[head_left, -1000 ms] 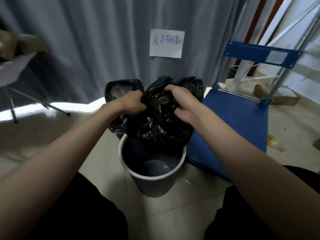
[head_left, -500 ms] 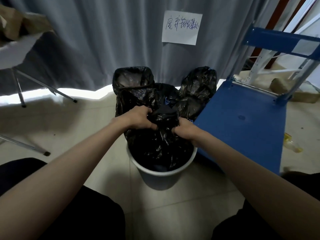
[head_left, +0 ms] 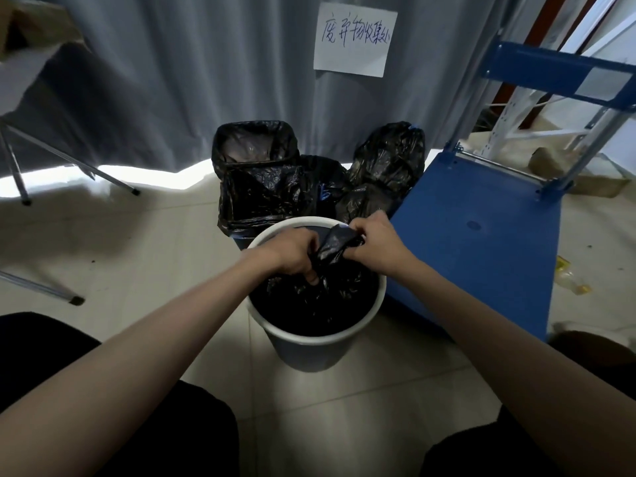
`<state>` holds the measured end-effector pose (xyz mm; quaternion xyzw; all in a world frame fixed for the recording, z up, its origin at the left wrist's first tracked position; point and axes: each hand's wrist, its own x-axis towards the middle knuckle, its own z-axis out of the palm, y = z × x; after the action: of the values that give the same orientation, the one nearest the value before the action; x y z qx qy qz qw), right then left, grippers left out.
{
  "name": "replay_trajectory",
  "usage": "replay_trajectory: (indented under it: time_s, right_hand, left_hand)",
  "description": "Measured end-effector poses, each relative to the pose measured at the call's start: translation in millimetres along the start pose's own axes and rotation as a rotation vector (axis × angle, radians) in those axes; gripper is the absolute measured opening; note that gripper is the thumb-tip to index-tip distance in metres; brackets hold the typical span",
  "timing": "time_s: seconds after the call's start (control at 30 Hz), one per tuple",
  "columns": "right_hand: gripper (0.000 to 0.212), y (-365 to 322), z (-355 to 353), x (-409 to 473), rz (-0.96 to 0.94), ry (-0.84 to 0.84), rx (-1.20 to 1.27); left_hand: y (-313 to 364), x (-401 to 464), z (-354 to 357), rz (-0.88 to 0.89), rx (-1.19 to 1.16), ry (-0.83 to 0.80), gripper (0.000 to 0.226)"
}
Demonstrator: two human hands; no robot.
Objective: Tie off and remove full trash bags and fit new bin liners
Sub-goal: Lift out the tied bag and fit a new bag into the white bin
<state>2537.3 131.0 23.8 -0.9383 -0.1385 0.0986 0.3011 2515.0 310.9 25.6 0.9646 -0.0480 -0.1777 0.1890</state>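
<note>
A round white bin stands on the tiled floor at the middle of the view, and a black liner fills its inside, crumpled and dark below the rim. Both hands work at the liner's gathered top, over the bin's mouth toward 12 o'clock. The left hand has its fingers curled down round a bunch of the plastic, the thumb tucked under at the bunch's 6 o'clock side. The right hand pinches the same bunch from its 3 o'clock side, fingers bent tight on a fold that sticks up between the two hands. So the held part of the liner lies between the grips and just above the rim, while the rest hangs below them inside the bin. At 11 o'clock from the bin stands a square bin lined in black, its mouth open; at 1 o'clock a full black bag leans, touching it or nearly so. A blue cart lies at 3 o'clock, just beside the round bin. A grey curtain hangs behind, with a handwritten paper sign on it at 12 o'clock. Metal legs stand at 9 o'clock.
</note>
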Motion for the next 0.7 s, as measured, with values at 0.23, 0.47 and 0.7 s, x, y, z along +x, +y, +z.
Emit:
replay_trajectory:
  time_s: [0.23,0.47,0.7]
  right_hand:
    - [0.028,-4,-16,-10,0.054,-0.089,0.315]
    - [0.017,-6,-15,-13,0.126,-0.192,0.670]
    - [0.015,-6,-6,-12,0.154,0.018,0.590]
  left_hand:
    - [-24,-6,-38,-0.067,-0.123,0.074,0.040]
    - [-31,-22,-52,-0.020,-0.152,-0.075,0.039]
    - [15,-48,-47,0.181,-0.347,-0.346,0.032]
